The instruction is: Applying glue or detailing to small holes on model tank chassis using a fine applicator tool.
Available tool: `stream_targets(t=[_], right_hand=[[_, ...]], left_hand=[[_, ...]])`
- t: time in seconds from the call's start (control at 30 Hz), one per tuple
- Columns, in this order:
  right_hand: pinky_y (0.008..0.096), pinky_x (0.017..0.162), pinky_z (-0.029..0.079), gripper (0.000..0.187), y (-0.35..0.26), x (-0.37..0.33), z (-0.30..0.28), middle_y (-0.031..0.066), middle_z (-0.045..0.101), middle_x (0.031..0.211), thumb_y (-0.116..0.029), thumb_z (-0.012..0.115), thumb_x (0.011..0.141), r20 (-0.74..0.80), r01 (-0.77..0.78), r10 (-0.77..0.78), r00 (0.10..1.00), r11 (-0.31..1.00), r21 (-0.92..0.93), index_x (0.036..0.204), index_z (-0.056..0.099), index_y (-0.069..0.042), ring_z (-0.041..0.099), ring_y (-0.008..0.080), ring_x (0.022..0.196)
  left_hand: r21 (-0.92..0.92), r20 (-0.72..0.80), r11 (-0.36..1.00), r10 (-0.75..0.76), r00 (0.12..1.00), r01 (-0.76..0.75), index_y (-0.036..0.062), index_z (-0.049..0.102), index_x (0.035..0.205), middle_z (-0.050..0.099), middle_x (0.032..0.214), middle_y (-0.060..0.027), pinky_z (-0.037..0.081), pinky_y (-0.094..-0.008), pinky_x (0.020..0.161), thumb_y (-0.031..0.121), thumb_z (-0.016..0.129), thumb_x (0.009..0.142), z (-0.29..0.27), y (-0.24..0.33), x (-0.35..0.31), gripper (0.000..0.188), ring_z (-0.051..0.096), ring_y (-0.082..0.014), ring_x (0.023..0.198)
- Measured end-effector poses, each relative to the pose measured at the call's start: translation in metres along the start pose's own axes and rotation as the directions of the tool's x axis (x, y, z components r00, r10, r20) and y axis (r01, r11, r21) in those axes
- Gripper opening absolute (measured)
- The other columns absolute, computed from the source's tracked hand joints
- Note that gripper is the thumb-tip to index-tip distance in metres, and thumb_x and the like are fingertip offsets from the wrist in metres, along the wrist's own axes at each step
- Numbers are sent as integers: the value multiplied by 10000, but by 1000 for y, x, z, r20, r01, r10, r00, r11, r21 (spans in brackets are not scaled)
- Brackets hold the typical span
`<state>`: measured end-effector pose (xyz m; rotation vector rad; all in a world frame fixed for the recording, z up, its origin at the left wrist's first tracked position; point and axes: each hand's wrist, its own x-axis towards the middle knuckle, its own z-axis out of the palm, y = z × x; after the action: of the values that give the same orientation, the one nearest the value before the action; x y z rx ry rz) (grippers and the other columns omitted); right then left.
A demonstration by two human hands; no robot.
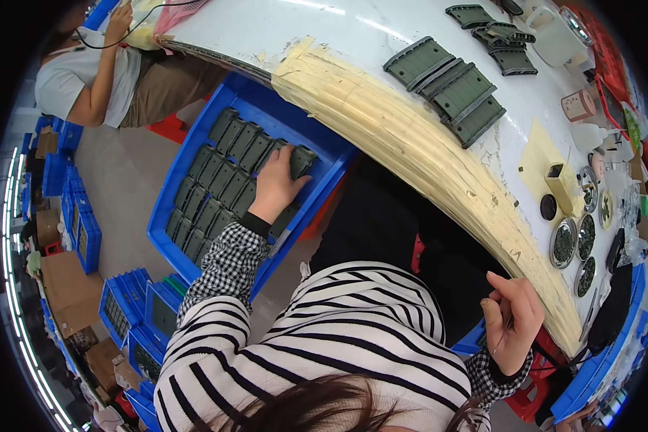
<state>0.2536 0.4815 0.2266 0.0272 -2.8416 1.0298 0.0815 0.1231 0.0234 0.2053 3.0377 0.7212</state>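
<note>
To my left, a blue plastic crate holds rows of dark green rectangular plastic housings. My left hand reaches into it, fingers and thumb closed round one green housing at the end of a row nearest the table. Part of that piece is hidden under the fingers. Away from the crate, my right hand hovers by the table's near right edge, fingers loosely bent and thumb apart, with nothing visible in it. On the white table lie a few joined green housings, touching side by side.
More green housings lie at the table's far side. Round dishes of small parts, a yellow box and a black cap stand at right. Yellowish tape covers the table edge. Another person sits at upper left; stacked blue crates stand on the floor.
</note>
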Motion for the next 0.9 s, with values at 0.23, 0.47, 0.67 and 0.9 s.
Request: stream_targets(t=[0.23, 0.47, 0.67, 0.9], right_hand=[[253, 501, 381, 373, 4, -1, -2, 66, 588, 737, 27, 750, 648, -9, -12, 12, 1000, 1000, 2, 1014, 698, -27, 565, 145, 618], [253, 504, 380, 375, 1, 3, 1, 65, 586, 737, 28, 749, 647, 15, -4, 4, 1000, 1000, 7, 1014, 699, -28, 562, 142, 615], [255, 503, 382, 380, 1, 2, 1, 70, 595, 747, 29, 752, 644, 20, -11, 11, 1000, 1000, 14, 1016, 700, -28, 564, 144, 612], [262, 499, 387, 378, 4, 1, 1, 70, 584, 732, 26, 756, 646, 29, -4, 3, 1000, 1000, 14, 1016, 699, -25, 570, 153, 610]], left_hand=[[230, -38, 973, -10, 999, 18, 69, 458, 1304, 504, 1124, -149, 535, -424, 795, 217, 796, 724, 14, -6, -5, 688, 572, -348, 1047], [73, 6, 997, 14, 1000, -15, 72, 444, 1327, 531, 1130, -166, 533, -431, 793, 268, 777, 750, 2, 16, -11, 694, 600, -350, 1013], [-35, 53, 999, -13, 999, 15, 69, 490, 1289, 595, 1035, -172, 533, -421, 777, 277, 777, 755, 5, 12, -10, 641, 634, -345, 931], [-57, 76, 998, 27, 997, -22, 40, 602, 1147, 633, 971, -138, 540, -390, 733, 223, 745, 808, 1, 4, -15, 411, 655, -280, 871]])
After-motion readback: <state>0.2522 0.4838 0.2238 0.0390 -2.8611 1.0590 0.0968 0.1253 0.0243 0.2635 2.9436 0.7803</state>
